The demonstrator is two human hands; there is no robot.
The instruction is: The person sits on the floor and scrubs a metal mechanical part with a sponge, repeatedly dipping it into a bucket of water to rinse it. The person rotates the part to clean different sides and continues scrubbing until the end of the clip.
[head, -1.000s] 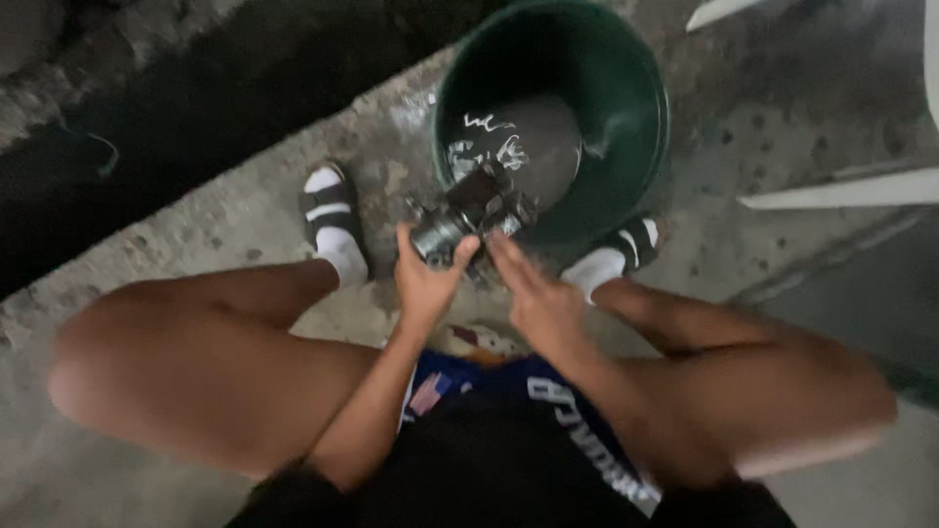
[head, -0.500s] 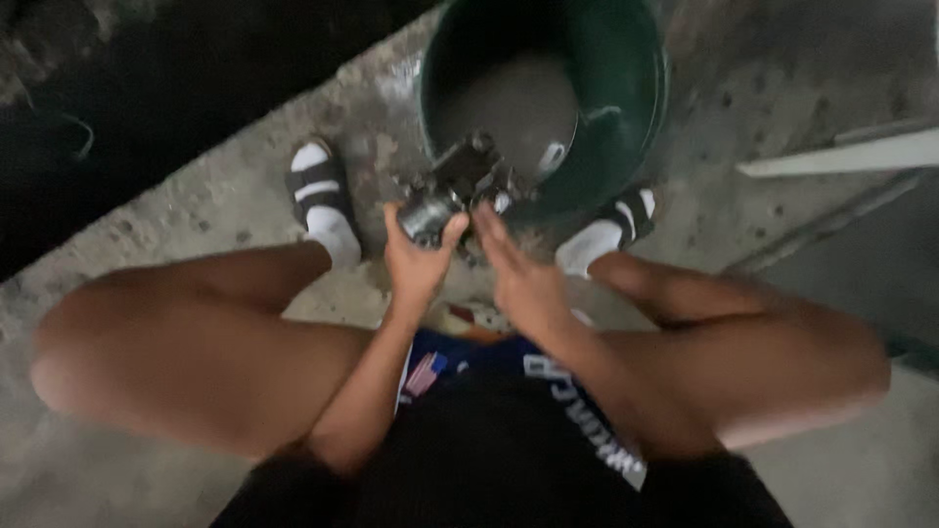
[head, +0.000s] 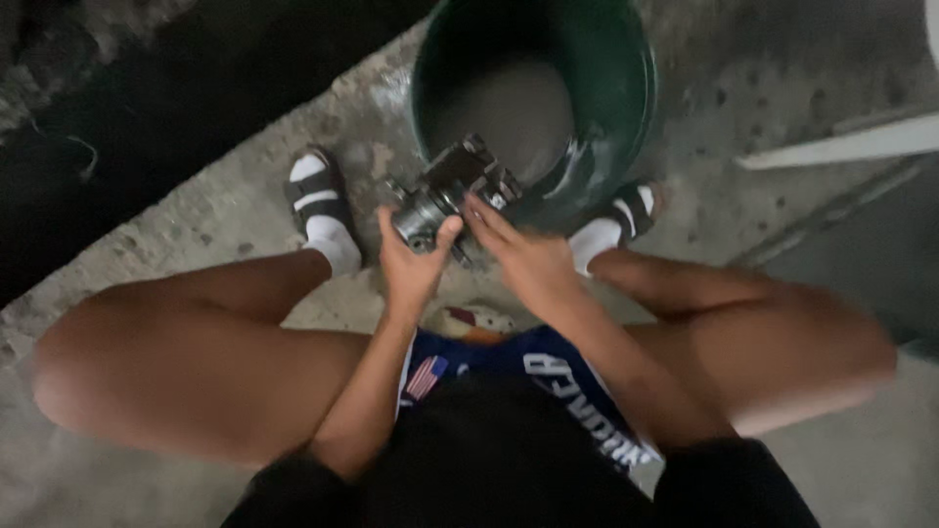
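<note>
I squat on concrete and hold a dark metal engine part (head: 452,191), blocky with a round silvery end, just over the near rim of a green plastic bucket (head: 626,68). My left hand (head: 411,259) grips its round end from below. My right hand (head: 518,254) lies on the part's right side, fingers stretched over it. The bucket holds murky grey liquid.
My feet in white socks and black sandals stand at either side of the bucket, the left one (head: 321,207), the right one (head: 616,223). A dark wet strip of ground (head: 147,108) runs along the upper left. A pale flat board (head: 841,147) lies at the right.
The part has been lifted a little out of the bucket toward me. The splashing on the liquid has settled. Both hands keep their hold.
</note>
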